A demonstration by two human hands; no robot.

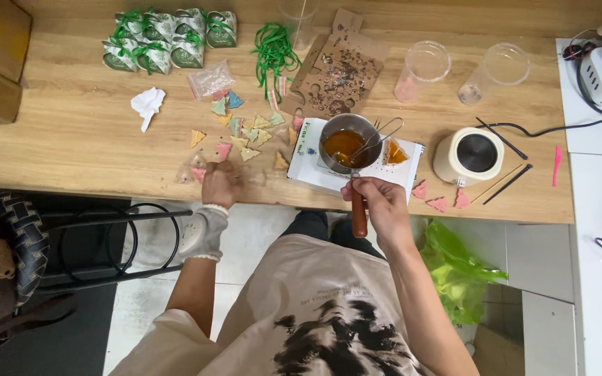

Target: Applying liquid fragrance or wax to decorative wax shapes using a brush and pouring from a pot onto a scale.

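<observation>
My right hand (377, 200) grips the brown wooden handle (359, 217) of a small steel pot (346, 143) holding amber liquid. The pot stands on a white scale (311, 170) at the table's front edge, with a wire stirrer (377, 138) resting in it. My left hand (220, 182), with a white wrist wrap, lies closed on the table over small clear wrappers (191, 171) and a pink piece. Several small triangular pieces (245, 132) in yellow, pink, green and blue lie scattered just beyond it.
Green-ribboned little packages (165, 38) and loose green ribbon (273, 52) sit at the back. Two clear plastic cups (423, 68) stand back right, a cream round heater (469, 154) and sticks to the right. A brown cardboard sheet (339, 73), crumpled tissue (148, 104), and a stool (116, 237) lower left.
</observation>
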